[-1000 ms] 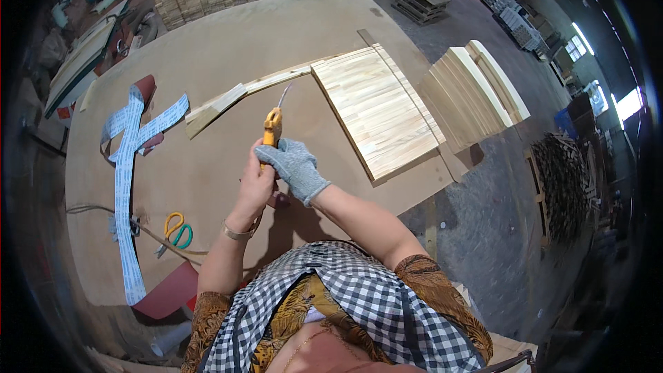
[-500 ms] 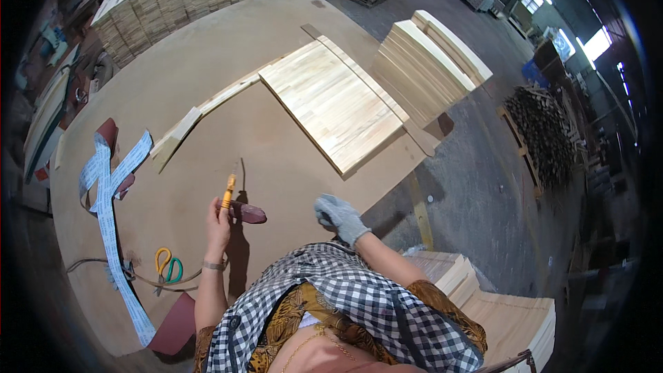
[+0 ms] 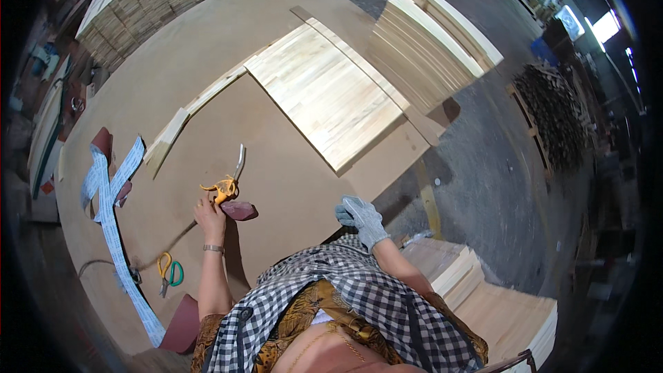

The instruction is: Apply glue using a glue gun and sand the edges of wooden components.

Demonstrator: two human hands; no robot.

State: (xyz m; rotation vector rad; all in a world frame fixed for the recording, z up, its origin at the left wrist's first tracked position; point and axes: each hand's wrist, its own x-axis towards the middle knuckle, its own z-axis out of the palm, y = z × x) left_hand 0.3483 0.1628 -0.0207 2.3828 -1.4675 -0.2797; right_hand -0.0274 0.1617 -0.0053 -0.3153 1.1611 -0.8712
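A yellow air blow gun [image 3: 224,189] with a bent metal nozzle is at the left-middle of the brown table [image 3: 276,166]. My bare left hand [image 3: 210,220] has its fingers closed on the lower end of the gun, where a hose runs off to the lower left. Right beside it lies a dark red sanding block [image 3: 240,211]. My right hand [image 3: 362,220], in a grey glove, hovers by the table's near edge, fingers curled in; I see nothing in it. Beyond both hands lies a pale laminated wood panel [image 3: 328,93].
Blue-white backed abrasive strips [image 3: 110,217] and scissors [image 3: 166,271] lie on the left. Thin wood strips [image 3: 197,100] extend left from the panel. Stacked boards [image 3: 428,48] stand at the far right, more boards [image 3: 497,297] at my right side, and a large wood stack [image 3: 159,7] behind.
My left hand has moved slightly left and turned the blow gun, so its side and nozzle now show. The gloved right hand has shifted a little right, and the whole view has tilted slightly.
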